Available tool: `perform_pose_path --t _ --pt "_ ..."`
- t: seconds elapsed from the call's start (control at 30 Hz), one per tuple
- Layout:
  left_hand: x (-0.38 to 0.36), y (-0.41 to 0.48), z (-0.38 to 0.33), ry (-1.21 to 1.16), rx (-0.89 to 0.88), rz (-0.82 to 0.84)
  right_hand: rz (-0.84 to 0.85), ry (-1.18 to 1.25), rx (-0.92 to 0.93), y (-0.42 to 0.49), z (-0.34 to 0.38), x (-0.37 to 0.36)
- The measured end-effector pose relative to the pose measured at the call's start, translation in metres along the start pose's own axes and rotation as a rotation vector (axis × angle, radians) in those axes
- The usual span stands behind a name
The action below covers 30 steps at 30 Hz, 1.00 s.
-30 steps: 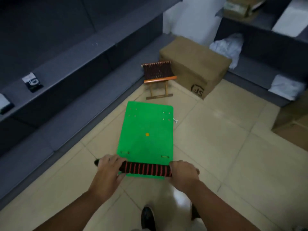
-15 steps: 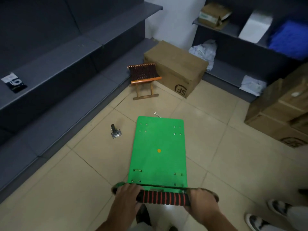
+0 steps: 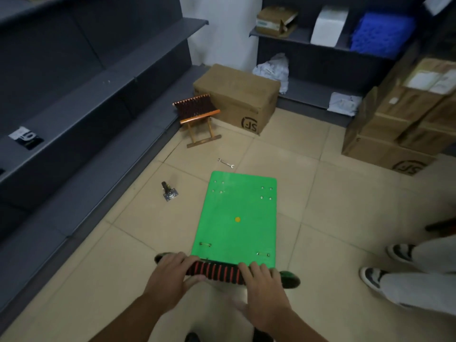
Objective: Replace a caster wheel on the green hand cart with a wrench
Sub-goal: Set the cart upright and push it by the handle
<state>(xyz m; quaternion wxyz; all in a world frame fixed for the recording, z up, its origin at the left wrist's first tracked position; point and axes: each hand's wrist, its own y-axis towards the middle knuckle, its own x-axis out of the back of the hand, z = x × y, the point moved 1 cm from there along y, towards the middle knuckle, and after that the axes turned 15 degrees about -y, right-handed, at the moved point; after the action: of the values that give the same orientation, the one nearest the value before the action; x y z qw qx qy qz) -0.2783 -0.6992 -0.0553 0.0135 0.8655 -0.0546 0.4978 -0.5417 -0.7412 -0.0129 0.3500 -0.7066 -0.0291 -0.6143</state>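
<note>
Both my left hand (image 3: 172,275) and right hand (image 3: 264,287) grip the red-and-black striped handle (image 3: 217,271) of the green hand cart (image 3: 237,218), which stands on the tiled floor (image 3: 320,206), with 1 loose caster wheel (image 3: 169,191) lying left of its deck and 1 wrench (image 3: 226,163) just beyond its far edge.

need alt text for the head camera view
A person's left hand and right hand grip the striped handle of a green hand cart on a tiled floor. A loose caster wheel lies left of it, a wrench just beyond its far edge.
</note>
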Motion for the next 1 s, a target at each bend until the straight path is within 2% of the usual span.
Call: perform_pose_path --t 0.1,0.2,0.33,0.43,0.53,0.67,0.87,1.0 --pt "0.000 -0.031 -0.011 -0.011 0.057 0.032 -0.153 0.006 -0.100 -0.027 0.019 -0.019" --pt "-0.005 -0.066 -0.017 0.021 0.018 -0.008 -0.162 -0.059 -0.132 -0.051 0.040 -0.035" --pt "-0.009 -0.117 -0.026 0.066 0.006 0.011 -0.043 -0.133 -0.266 -0.097 0.077 -0.062" --pt "-0.008 -0.171 -0.037 0.081 0.082 0.189 -0.058 -0.151 -0.361 -0.140 0.118 -0.085" --pt "-0.013 -0.226 -0.042 0.136 0.092 0.253 0.069 -0.116 -0.344 -0.185 0.149 -0.098" --pt "-0.024 -0.300 -0.043 0.163 0.070 0.252 0.102 -0.115 -0.336 -0.246 0.186 -0.120" --pt "-0.032 -0.403 -0.057 0.195 -0.014 0.171 -0.077 -0.125 -0.408 -0.334 0.241 -0.174" --pt "-0.028 -0.471 -0.065 0.176 -0.043 0.226 -0.160 -0.147 -0.371 -0.389 0.279 -0.204"
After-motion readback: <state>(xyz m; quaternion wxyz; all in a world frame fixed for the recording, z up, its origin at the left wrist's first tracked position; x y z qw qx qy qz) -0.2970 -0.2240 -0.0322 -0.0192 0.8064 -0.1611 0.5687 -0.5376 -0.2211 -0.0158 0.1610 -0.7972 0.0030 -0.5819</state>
